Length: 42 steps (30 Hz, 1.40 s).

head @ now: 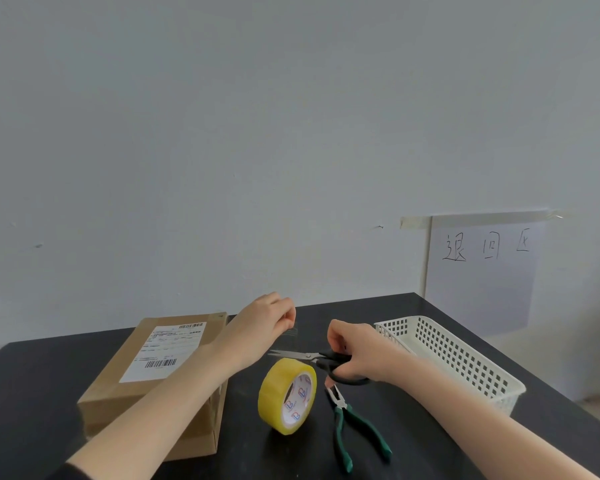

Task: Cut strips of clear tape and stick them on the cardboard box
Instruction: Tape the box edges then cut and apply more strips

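Note:
A brown cardboard box (146, 386) with a white shipping label lies on the left of the black table (413, 441). My left hand (264, 323) is raised above the box's right edge and pinches a strip of clear tape (290, 332) that hangs from its fingertips. My right hand (357, 351) grips black-handled scissors (312, 356), blades pointing left just under the strip. A yellowish roll of clear tape (286, 396) stands on its edge in front of the scissors.
Green-handled pliers (354, 427) lie to the right of the roll. A white perforated plastic basket (454, 358) sits at the right side of the table. A handwritten paper sign (482, 268) is taped to the wall behind it.

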### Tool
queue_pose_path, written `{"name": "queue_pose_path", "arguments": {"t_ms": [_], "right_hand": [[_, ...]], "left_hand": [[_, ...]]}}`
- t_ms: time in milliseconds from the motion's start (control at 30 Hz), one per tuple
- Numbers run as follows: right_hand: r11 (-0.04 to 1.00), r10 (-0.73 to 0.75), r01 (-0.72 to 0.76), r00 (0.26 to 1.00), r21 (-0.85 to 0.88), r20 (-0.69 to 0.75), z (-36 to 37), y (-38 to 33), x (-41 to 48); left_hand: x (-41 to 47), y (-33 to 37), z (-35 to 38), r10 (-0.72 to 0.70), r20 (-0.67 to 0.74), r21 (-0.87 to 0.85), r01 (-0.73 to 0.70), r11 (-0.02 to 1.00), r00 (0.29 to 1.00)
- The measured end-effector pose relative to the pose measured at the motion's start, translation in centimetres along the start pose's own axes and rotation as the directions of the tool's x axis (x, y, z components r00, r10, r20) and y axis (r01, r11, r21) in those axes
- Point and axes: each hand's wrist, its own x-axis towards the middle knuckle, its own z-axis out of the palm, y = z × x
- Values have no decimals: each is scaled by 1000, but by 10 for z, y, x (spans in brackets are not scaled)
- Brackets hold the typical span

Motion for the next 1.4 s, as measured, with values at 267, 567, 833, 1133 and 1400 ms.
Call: {"name": "queue_pose_path", "arguments": {"t_ms": [267,567,833,1133,1400], "right_hand": [[1000,-25,25,999,0,-43,4,5,-1],[994,-62,58,997,-89,-39,2,1,-7],[996,-73,71,997,-51,-27,10,7,-8],[991,-91,83,994,-104,-66,12,14,-9],[939,-155,110,981,-325,-116,8,17,-9]], "left_hand": [[0,2,2,0,-15,9,0,1000,1000],[0,-4,5,-6,-35,26,7,1000,999],[3,-7,0,-15,-68,4,16,1000,998],[-1,-7,1,-32,-45,6,32,999,998],[-2,-1,4,-56,130,-52,64,997,990]]}}
